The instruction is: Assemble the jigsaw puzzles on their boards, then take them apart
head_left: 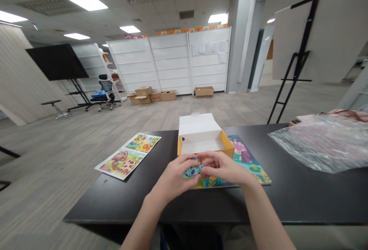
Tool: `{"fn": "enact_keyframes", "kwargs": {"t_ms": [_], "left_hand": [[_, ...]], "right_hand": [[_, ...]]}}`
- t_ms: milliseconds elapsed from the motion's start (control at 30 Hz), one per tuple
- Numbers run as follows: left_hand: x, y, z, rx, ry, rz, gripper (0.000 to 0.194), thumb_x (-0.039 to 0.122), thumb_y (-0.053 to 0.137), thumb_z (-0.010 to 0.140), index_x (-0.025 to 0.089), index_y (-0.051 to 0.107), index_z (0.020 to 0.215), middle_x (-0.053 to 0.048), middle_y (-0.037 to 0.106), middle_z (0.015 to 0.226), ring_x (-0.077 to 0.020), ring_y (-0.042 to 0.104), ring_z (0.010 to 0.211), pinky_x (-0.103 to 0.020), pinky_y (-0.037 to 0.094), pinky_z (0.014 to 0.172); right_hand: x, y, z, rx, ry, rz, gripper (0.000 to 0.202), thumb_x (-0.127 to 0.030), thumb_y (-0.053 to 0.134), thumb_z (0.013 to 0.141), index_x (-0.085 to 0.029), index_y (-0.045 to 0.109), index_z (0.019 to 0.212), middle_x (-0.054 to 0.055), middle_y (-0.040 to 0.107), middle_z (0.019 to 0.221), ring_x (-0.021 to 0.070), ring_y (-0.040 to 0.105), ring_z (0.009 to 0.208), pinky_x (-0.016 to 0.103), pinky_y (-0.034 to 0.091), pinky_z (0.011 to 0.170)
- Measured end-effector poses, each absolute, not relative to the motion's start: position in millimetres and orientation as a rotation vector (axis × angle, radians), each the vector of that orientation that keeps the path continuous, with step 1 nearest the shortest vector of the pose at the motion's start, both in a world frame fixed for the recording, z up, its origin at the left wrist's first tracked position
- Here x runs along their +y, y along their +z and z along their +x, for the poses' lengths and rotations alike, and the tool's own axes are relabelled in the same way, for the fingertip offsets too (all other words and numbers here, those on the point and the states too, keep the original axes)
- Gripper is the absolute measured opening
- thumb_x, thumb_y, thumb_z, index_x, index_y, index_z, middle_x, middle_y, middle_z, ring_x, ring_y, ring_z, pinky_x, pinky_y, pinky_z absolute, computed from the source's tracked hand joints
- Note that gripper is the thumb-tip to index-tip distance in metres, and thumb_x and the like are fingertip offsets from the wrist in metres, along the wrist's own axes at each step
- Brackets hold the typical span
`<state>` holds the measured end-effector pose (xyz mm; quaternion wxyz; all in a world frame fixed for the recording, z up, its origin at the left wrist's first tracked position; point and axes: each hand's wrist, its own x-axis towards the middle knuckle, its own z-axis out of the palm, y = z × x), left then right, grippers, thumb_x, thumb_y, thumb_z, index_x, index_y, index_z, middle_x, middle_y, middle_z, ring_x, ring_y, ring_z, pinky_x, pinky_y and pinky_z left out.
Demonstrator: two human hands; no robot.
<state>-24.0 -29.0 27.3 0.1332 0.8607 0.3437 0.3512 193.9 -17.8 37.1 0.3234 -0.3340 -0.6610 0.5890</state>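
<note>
Black table (129,204) — picture sheet (126,158) left, plastic bag (322,142) right, open box (229,144) on colourful board (257,167). Left hand (175,173) grips blue-patterned piece (192,172) before box; right hand (225,167) curls fingers at its edge — hold unclear.

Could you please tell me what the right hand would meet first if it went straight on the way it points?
The right hand would likely first meet the blue-green item in the left hand; whether they already touch is unclear.
</note>
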Motion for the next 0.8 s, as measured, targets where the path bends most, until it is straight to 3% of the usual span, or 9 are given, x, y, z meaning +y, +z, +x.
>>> {"fn": "enact_keyframes", "kwargs": {"t_ms": [167, 267, 400, 533, 700, 800], "left_hand": [[-10, 42, -22, 0.988, 1.269, 2.491, 0.023, 0.021, 0.069, 0.084, 0.021, 0.068, 0.107, -0.007, 0.068, 0.121, -0.0201, 0.065, 0.112, -0.034, 0.052, 0.099], [5, 54, -22, 1.055, 1.303, 2.463, 0.021, 0.024, 0.069, 0.086, 0.020, 0.067, 0.107, -0.007, 0.070, 0.117, -0.0207, 0.066, 0.109, -0.035, 0.052, 0.099], [26, 61, -22, 1.294, 1.151, 2.499, 0.027, 0.028, 0.070, 0.085, 0.020, 0.066, 0.110, -0.006, 0.073, 0.111, -0.0228, 0.069, 0.102, -0.037, 0.053, 0.093], [45, 54, -22, 1.449, 1.004, 2.518, 0.028, 0.030, 0.070, 0.085, 0.021, 0.067, 0.111, -0.006, 0.074, 0.111, -0.0239, 0.070, 0.101, -0.037, 0.053, 0.093], [45, 52, -20, 1.445, 1.126, 2.489, 0.027, 0.036, 0.067, 0.088, 0.019, 0.068, 0.109, -0.009, 0.070, 0.122, -0.0263, 0.065, 0.113, -0.041, 0.049, 0.101], [19, 65, -10, 1.326, 1.110, 2.474, 0.020, 0.033, 0.063, 0.091, 0.022, 0.069, 0.106, -0.006, 0.072, 0.111, -0.0234, 0.065, 0.105, -0.037, 0.051, 0.094]], "right_hand": [[-19, 46, 196, -1.542, 1.519, -0.816, 0.074, -0.049, 0.077, 0.077, -0.022, 0.045, 0.138, 0.008, 0.072, 0.105, 0.0167, 0.070, 0.080, 0.031, 0.056, 0.073], [-16, 43, 201, -1.551, 1.387, -0.904, 0.063, -0.047, 0.074, 0.079, -0.021, 0.050, 0.131, 0.008, 0.071, 0.105, 0.0153, 0.068, 0.079, 0.029, 0.056, 0.071], [-9, 28, 210, -1.705, 1.204, -1.130, 0.040, -0.043, 0.069, 0.082, -0.017, 0.061, 0.111, 0.002, 0.068, 0.084, 0.0139, 0.064, 0.071, 0.025, 0.054, 0.062], [-10, 21, 216, -1.800, 1.230, -1.247, 0.036, -0.044, 0.066, 0.084, -0.017, 0.062, 0.108, 0.002, 0.067, 0.084, 0.0114, 0.059, 0.060, 0.021, 0.048, 0.047], [-13, 20, 225, -1.855, 1.252, -1.297, 0.027, -0.039, 0.066, 0.086, -0.017, 0.065, 0.101, 0.001, 0.068, 0.076, 0.0117, 0.063, 0.059, 0.022, 0.048, 0.053], [-11, 16, 231, -1.902, 1.160, -1.399, 0.018, -0.030, 0.063, 0.087, -0.015, 0.066, 0.098, 0.002, 0.070, 0.071, 0.0157, 0.069, 0.063, 0.023, 0.048, 0.056]]}}
